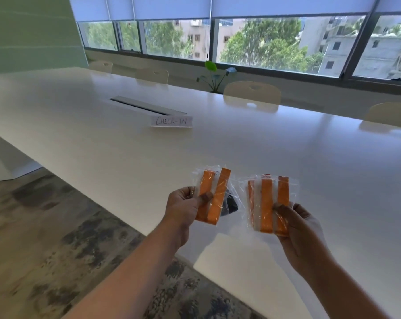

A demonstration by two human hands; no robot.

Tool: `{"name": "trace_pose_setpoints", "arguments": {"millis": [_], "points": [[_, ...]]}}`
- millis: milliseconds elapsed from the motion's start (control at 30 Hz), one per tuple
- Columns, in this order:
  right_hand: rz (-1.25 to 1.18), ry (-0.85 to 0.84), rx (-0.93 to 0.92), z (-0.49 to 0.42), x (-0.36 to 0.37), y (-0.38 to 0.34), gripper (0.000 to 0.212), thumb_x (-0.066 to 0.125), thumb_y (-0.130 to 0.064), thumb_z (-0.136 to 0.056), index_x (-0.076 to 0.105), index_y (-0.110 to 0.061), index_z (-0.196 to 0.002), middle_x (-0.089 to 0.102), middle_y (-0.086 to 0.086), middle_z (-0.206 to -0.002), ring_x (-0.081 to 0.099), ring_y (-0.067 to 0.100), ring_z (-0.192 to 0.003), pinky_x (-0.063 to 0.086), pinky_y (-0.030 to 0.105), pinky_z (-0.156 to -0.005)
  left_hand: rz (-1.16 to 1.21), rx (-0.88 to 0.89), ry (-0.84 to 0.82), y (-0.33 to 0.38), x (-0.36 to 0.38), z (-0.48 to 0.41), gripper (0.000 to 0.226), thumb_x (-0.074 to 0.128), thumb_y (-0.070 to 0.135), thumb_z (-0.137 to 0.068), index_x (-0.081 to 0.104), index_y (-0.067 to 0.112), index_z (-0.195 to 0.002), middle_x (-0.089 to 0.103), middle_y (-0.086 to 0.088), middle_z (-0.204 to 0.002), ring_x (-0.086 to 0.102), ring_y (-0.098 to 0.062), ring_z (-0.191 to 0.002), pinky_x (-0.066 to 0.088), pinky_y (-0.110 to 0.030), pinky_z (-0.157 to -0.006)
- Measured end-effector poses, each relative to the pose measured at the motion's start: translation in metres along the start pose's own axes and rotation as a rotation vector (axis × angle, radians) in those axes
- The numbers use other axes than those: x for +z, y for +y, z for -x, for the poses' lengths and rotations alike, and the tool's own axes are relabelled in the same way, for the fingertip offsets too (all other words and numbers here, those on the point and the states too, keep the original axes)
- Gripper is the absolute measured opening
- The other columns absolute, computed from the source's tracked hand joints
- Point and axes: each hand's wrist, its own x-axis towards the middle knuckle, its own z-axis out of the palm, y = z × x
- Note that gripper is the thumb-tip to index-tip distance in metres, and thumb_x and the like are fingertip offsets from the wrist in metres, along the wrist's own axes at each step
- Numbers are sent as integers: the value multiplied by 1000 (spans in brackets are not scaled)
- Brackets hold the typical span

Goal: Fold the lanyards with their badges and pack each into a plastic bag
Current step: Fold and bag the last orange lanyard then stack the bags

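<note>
I hold two clear plastic bags up above the near edge of the white table (218, 143). My left hand (183, 208) pinches the left bag (214, 195), which contains a folded orange lanyard and a dark piece at its right side. My right hand (297, 226) grips the right bag (267, 203) from below, thumb on its front; folded orange lanyard bands and a pale badge show through the plastic. The two bags hang side by side, a small gap between them.
A folded paper sign reading CHECK-IN (171, 121) stands mid-table beside a cable slot (146, 105). Pale chairs (252, 93) line the far side under the windows, with a potted plant (214, 75) behind. Patterned carpet (45, 226) lies left of the table.
</note>
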Motion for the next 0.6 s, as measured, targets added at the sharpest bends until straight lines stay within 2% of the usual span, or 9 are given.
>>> {"name": "trace_pose_setpoints", "arguments": {"millis": [167, 267, 500, 600], "points": [[39, -9, 9, -29, 16, 2, 14, 60, -10, -90, 62, -10, -104, 67, 14, -103, 67, 29, -95, 53, 46, -86, -8, 10, 50, 1, -4, -24, 36, 79, 28, -74, 69, 11, -104, 74, -9, -103, 70, -29, -97, 56, -47, -91], [40, -31, 23, -52, 26, -1, 15, 60, -10, -89, 61, -9, -104, 66, 15, -105, 67, 29, -95, 54, 43, -81, -8, 16, 79, 11, -4, -40, 33, 80, 25, -74, 70, 9, -101, 74, -10, -100, 71, -29, -95, 56, -48, -90], [36, -75, 43, -102, 60, -1, 13, 59, -9, -91, 62, -7, -104, 66, 17, -105, 67, 29, -94, 54, 39, -77, -17, 55, 126, 39, -20, -87, 53, 79, 39, -57, 68, 11, -101, 73, -10, -103, 69, -30, -97, 57, -48, -89], [50, -76, 36, -125, 78, 1, 16, 60, -10, -90, 61, -5, -106, 65, 19, -107, 66, 32, -98, 54, 40, -82, -9, 48, 132, 50, -32, -117, 46, 79, 35, -63, 68, 11, -100, 73, -10, -101, 70, -30, -95, 57, -49, -87]]}}
